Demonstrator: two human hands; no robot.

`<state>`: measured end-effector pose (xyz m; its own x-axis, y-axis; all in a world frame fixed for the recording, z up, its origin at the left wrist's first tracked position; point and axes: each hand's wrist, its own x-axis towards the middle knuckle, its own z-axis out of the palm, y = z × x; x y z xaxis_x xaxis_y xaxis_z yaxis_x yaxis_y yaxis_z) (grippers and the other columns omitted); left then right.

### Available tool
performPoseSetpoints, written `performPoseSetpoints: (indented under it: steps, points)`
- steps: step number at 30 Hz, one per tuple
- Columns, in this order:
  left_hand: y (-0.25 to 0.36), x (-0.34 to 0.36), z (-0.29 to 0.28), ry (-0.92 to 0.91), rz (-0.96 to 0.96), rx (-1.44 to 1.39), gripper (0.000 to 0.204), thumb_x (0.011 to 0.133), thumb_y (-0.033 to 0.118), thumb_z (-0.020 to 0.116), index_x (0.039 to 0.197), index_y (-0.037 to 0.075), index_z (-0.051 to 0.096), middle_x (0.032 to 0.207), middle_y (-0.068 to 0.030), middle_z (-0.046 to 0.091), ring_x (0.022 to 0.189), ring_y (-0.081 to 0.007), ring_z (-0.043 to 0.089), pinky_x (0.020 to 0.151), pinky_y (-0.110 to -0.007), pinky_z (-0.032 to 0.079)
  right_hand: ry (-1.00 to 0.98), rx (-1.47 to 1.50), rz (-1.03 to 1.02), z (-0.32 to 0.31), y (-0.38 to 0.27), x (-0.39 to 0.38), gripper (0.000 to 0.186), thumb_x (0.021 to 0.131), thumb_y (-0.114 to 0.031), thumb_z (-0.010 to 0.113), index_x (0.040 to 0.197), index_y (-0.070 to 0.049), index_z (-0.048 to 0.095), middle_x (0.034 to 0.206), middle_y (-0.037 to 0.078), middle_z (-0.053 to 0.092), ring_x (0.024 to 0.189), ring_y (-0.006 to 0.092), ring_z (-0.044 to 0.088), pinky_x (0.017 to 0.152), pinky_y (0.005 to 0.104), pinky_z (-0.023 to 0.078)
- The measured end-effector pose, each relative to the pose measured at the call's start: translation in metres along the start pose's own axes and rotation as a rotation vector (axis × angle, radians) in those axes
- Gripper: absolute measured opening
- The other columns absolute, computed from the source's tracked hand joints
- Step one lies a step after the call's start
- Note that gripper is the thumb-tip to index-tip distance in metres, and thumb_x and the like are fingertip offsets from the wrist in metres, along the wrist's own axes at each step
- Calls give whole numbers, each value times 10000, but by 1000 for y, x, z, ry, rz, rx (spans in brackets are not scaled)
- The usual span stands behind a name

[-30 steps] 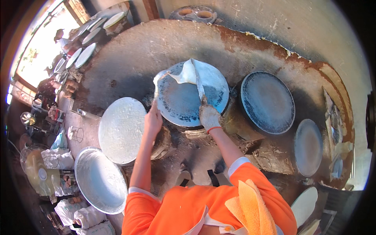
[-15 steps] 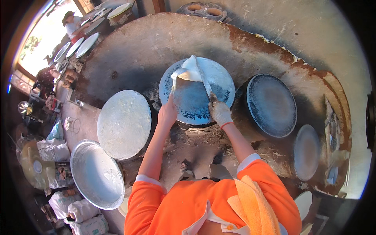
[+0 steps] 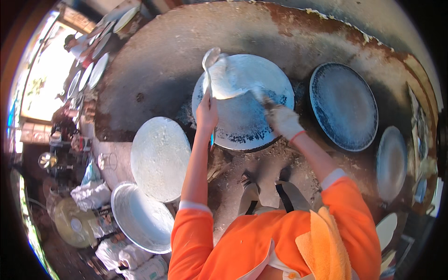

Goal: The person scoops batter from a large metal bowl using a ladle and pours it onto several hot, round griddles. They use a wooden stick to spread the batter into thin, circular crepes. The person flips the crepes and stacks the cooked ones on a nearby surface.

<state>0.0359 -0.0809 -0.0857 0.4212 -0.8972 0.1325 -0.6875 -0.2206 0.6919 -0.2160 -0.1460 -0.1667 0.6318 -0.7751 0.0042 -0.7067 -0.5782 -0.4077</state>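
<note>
My bare left hand (image 3: 206,113) is closed round the handle of a metal ladle (image 3: 211,57), its bowl raised at the far left rim of a round griddle (image 3: 242,121). In my right hand (image 3: 283,121), which wears a pale glove, is a spatula with a dark handle and light blade (image 3: 258,94). The blade is smeared by motion and reaches over the griddle from the right. Whitish batter (image 3: 235,79) coats the far part of the griddle, while the nearer part looks darker and bare. Where the spatula's tip lies within the white area I cannot make out.
A white-coated griddle (image 3: 161,158) stands at the left, with a deep metal basin (image 3: 140,217) nearer me. Two dark griddles (image 3: 344,106) sit at the right along the curved clay stove (image 3: 154,70). White sacks (image 3: 133,256) and a fan (image 3: 74,224) are at the lower left. Another person (image 3: 79,49) works far left.
The ladle has risen from the batter towards the far left rim. My right hand has moved right with the spatula, which now slants more to the left. The whole view has shifted.
</note>
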Motion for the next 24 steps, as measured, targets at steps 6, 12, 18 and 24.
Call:
performPoseSetpoints:
  steps: [6, 12, 18, 24]
  points:
    - [16, -43, 6, -136, -161, 258, 516, 886, 150, 427, 1376, 148, 267, 800, -211, 589, 689, -353, 590, 605, -428, 452, -30, -220, -201, -18, -8, -40, 390, 899, -303, 388, 1225, -103, 466, 888, 129, 626, 800, 321, 598, 702, 378, 490]
    - [-23, -115, -29, -222, -177, 723, 563, 895, 130, 391, 1404, 194, 161, 810, -183, 556, 635, -329, 591, 548, -425, 464, 31, 84, -65, 30, -4, -29, 457, 898, -344, 388, 1300, -128, 392, 840, 192, 596, 772, 333, 583, 686, 433, 475]
    - [-12, -171, -35, -186, -305, 625, 579, 890, 169, 412, 1407, 224, 155, 858, -190, 570, 750, -355, 600, 648, -458, 468, 158, 125, -88, -8, -10, -14, 415, 896, -325, 385, 1295, -212, 409, 950, 162, 606, 852, 339, 578, 732, 435, 467]
    - [25, -227, -20, -251, -422, 548, 629, 853, 97, 430, 1406, 208, 154, 861, -204, 578, 770, -362, 596, 627, -448, 454, -198, 251, -56, -9, -41, -48, 409, 875, -302, 433, 1259, -162, 440, 925, 174, 607, 828, 357, 582, 709, 433, 466]
